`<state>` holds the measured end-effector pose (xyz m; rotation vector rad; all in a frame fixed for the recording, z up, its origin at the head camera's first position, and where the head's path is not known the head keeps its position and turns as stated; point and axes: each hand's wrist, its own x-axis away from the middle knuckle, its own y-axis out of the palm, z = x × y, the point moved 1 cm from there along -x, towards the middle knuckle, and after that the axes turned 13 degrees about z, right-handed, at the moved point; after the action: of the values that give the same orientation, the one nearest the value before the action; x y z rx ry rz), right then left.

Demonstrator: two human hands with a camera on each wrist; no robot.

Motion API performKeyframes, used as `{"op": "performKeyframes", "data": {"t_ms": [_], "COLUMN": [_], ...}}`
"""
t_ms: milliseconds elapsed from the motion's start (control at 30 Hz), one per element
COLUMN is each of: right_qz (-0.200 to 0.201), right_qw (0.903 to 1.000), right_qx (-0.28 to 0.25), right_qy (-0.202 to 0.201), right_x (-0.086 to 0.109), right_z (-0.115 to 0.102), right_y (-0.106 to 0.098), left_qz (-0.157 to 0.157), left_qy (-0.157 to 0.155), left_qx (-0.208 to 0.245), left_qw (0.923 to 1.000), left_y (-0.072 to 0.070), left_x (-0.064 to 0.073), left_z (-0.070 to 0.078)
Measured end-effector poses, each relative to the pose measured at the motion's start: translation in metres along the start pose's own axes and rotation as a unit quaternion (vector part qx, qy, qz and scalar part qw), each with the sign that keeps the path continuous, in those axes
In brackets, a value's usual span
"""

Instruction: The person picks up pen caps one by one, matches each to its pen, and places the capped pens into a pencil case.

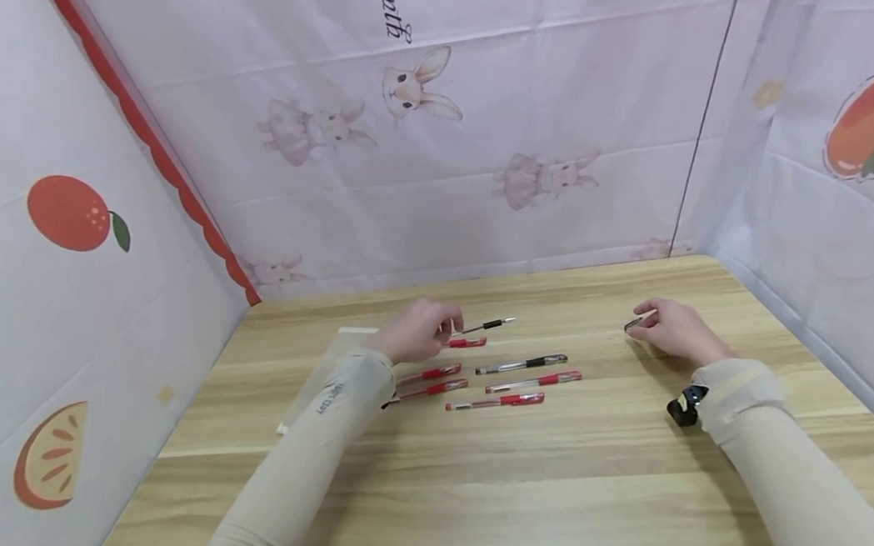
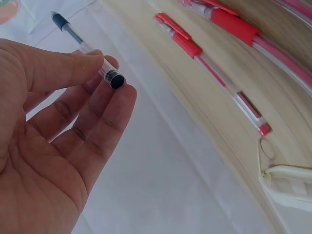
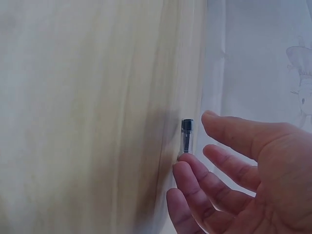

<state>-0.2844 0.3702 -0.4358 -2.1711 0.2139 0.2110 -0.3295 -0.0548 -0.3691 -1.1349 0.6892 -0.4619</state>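
Observation:
My left hand (image 1: 420, 326) pinches an uncapped black gel pen (image 2: 80, 41) by its rear end, between thumb and fingers. The pen's tip points away from the palm, toward the right in the head view. Over the right side of the table, my right hand (image 1: 676, 328) has its fingers loosely bent beside a small clear pen cap with a black end (image 3: 187, 134). The cap is right at the fingertips, while the thumb stands apart from it in the right wrist view.
Several red pens (image 1: 525, 400) and a capped black pen (image 1: 521, 364) lie spread on the wooden table (image 1: 469, 492). A pale flat pouch (image 1: 329, 371) lies partly under the left arm. Printed cloth walls (image 1: 477, 225) enclose the table behind and at both sides.

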Motion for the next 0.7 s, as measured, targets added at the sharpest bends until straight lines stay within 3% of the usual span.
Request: {"op": "performKeyframes", "data": {"t_ms": [433,700], "right_qz": [0.001,0.01], "right_qw": [0.9996,0.9998], "right_qx": [-0.009,0.005], "right_qy": [-0.027,-0.014], "right_x": [-0.011,-0.016], "right_z": [-0.011,-0.022], "right_y": [0.012,0.02], "left_qz": [-0.004,-0.008], "left_qy": [-0.017,-0.027], "left_qx": [-0.006,-0.006], "left_qw": [0.9998,0.9996], "left_y": [-0.007,-0.01], "left_x": [0.01,0.014], "left_z": [-0.005,-0.006]}}
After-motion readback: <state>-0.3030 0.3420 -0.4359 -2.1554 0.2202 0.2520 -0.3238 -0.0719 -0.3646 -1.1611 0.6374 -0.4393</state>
